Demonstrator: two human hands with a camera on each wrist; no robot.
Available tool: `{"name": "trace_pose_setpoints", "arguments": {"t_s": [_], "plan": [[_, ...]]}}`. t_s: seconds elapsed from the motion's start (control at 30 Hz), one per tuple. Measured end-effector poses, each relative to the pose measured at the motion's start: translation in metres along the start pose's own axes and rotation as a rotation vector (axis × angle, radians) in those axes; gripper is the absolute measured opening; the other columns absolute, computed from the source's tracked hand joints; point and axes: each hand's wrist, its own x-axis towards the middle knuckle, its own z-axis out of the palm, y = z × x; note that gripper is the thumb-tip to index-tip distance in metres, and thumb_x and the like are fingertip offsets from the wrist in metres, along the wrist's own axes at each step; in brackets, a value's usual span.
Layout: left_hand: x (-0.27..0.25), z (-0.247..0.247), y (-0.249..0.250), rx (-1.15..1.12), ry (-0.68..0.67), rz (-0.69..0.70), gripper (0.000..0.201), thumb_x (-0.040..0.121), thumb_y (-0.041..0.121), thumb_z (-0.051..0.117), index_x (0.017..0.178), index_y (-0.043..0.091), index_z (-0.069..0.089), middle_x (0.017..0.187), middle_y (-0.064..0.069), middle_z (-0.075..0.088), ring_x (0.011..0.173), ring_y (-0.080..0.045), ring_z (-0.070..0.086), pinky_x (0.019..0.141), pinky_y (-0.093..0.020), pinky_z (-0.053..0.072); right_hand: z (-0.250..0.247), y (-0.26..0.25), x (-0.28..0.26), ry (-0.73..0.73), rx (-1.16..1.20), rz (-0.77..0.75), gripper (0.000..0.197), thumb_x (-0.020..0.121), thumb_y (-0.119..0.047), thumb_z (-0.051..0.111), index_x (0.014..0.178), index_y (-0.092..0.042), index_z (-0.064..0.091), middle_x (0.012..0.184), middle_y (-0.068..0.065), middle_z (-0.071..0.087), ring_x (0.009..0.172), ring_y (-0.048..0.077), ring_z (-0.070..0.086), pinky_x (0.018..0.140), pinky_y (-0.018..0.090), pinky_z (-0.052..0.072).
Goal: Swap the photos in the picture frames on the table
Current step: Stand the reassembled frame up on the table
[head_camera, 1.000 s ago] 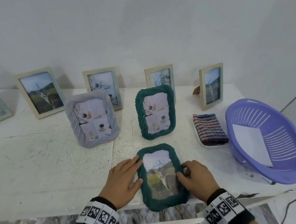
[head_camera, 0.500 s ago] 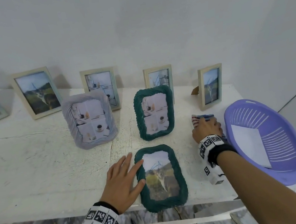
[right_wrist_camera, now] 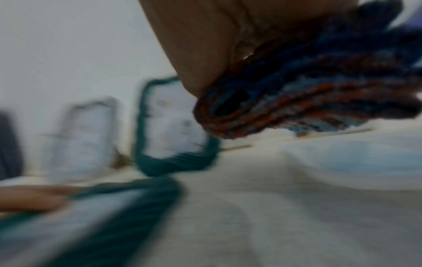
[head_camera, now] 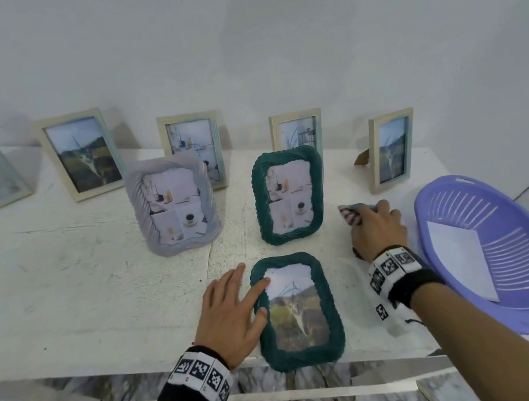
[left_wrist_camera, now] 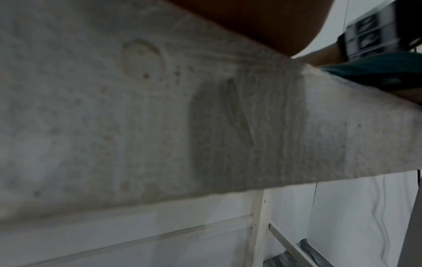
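Observation:
A dark green woven frame (head_camera: 302, 350) with a landscape photo lies flat at the table's front edge. My left hand (head_camera: 234, 311) rests on its left border with straight fingers. A second green frame (head_camera: 289, 193) and a grey woven frame (head_camera: 173, 202) stand upright behind it, both with collage photos. My right hand (head_camera: 377, 229) grips a folded striped cloth (head_camera: 350, 214) to the right of the green frames. The blurred right wrist view shows the cloth (right_wrist_camera: 308, 94) lifted off the table in my fingers.
Several pale wooden frames (head_camera: 82, 154) stand along the wall at the back. A purple plastic basket (head_camera: 493, 254) holding a white sheet sits at the right end of the white table (head_camera: 61, 284). The table's front edge lies just under my wrists.
My right hand left the flat green frame, reached right to the striped cloth and took hold of it. My left hand stayed on the frame's left border.

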Motion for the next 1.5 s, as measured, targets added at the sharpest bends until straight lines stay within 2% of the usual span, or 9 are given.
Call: {"name": "trace_pose_setpoints", "arguments": {"t_s": [0.17,0.4,0.53,0.7,0.87,1.03,1.17,1.33,1.5], "plan": [[0.001,0.000,0.002,0.030,-0.004,-0.019,0.050,0.094,0.045,0.028,0.144,0.041,0.037,0.155,-0.008,0.033,0.138,-0.029,0.032,0.112,-0.044,0.015,0.004,-0.035,-0.078,-0.068,0.160,-0.382,0.034,0.093,-0.033,0.049,0.124,-0.026,0.058,0.116,0.005,0.045,0.101,0.022,0.040,0.088,0.038,0.046],[0.002,-0.002,0.003,0.012,-0.006,-0.038,0.050,0.094,0.047,0.029,0.143,0.043,0.036,0.157,-0.006,0.029,0.141,-0.028,0.029,0.114,-0.043,0.012,0.035,-0.051,-0.104,-0.210,-0.052,-0.395,0.036,0.093,-0.027,0.045,0.128,-0.021,0.052,0.128,0.011,0.037,0.110,0.030,0.038,0.085,0.041,0.050],[0.001,-0.002,0.005,0.003,0.000,-0.040,0.050,0.094,0.048,0.027,0.142,0.043,0.039,0.156,-0.007,0.030,0.140,-0.029,0.031,0.113,-0.043,0.013,0.039,-0.048,-0.129,-0.296,0.034,-0.606,0.041,0.091,-0.020,0.044,0.131,-0.020,0.054,0.124,0.011,0.039,0.107,0.029,0.040,0.094,0.037,0.043],[0.002,-0.003,0.005,0.002,-0.009,-0.049,0.051,0.093,0.050,0.027,0.143,0.045,0.036,0.158,-0.006,0.027,0.142,-0.028,0.026,0.114,-0.043,0.010,0.029,-0.048,-0.101,-0.214,-0.043,-0.492,0.038,0.096,-0.020,0.042,0.133,-0.016,0.049,0.132,0.010,0.034,0.115,0.028,0.037,0.094,0.034,0.047],[0.002,-0.005,0.005,-0.006,-0.017,-0.061,0.054,0.092,0.051,0.022,0.144,0.046,0.033,0.160,-0.004,0.020,0.144,-0.026,0.019,0.116,-0.042,0.007,0.030,-0.050,-0.134,-0.291,-0.029,-0.740,0.033,0.086,-0.020,0.049,0.114,-0.017,0.064,0.112,0.010,0.047,0.101,0.030,0.048,0.080,0.040,0.052],[0.001,-0.004,0.004,0.003,-0.005,-0.045,0.052,0.093,0.050,0.024,0.144,0.046,0.033,0.159,-0.005,0.023,0.143,-0.027,0.022,0.115,-0.043,0.009,0.022,-0.048,-0.104,-0.229,-0.122,-0.547,0.036,0.094,-0.021,0.044,0.127,-0.016,0.055,0.129,0.009,0.037,0.115,0.028,0.038,0.085,0.034,0.051],[0.002,-0.002,0.003,-0.014,0.005,-0.043,0.050,0.093,0.049,0.029,0.142,0.045,0.038,0.157,-0.006,0.028,0.141,-0.028,0.027,0.114,-0.043,0.013,0.024,-0.044,-0.136,-0.317,-0.060,-0.794,0.034,0.087,-0.022,0.049,0.118,-0.022,0.062,0.112,0.008,0.047,0.103,0.028,0.047,0.077,0.039,0.054],[0.002,-0.001,0.003,0.004,0.019,-0.036,0.050,0.093,0.049,0.029,0.142,0.046,0.037,0.157,-0.006,0.029,0.140,-0.028,0.028,0.113,-0.044,0.014,0.015,-0.043,-0.098,-0.229,-0.159,-0.545,0.038,0.093,-0.026,0.047,0.130,-0.018,0.052,0.130,0.007,0.035,0.114,0.026,0.038,0.086,0.034,0.050],[0.002,0.000,0.003,0.006,0.017,-0.041,0.050,0.093,0.049,0.029,0.142,0.045,0.037,0.156,-0.006,0.030,0.140,-0.028,0.028,0.113,-0.044,0.015,0.014,-0.028,-0.142,-0.397,-0.092,-0.787,0.038,0.092,-0.031,0.044,0.128,-0.027,0.056,0.124,0.005,0.042,0.111,0.024,0.042,0.083,0.037,0.050]]}}
